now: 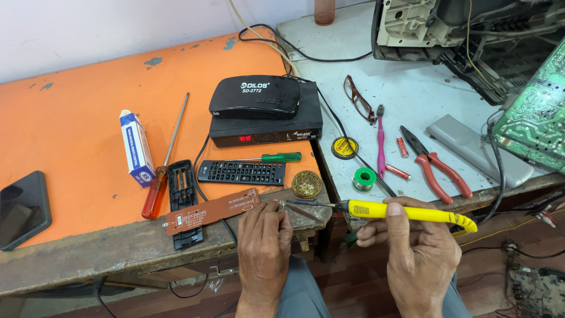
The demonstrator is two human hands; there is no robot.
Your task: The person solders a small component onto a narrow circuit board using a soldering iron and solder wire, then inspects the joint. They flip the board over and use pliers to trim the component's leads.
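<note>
My right hand [412, 244] grips a yellow soldering iron [406, 212], its thin metal tip pointing left toward a small metal part [282, 204] at the table's front edge. My left hand [265, 241] pinches that small part between fingertips, right beside the end of a long brown circuit board [212, 211]. The board lies across a black remote-control shell [184, 203]. A round brass-coloured tin [306, 184] sits just behind the iron's tip.
On the orange table lie a black remote [241, 172], two stacked set-top boxes [265, 115], two screwdrivers [165, 162], a small carton [136, 147], a phone [22, 207]. The grey table holds red pliers [438, 168], solder spool [364, 178], glasses [359, 99], a green board [532, 121].
</note>
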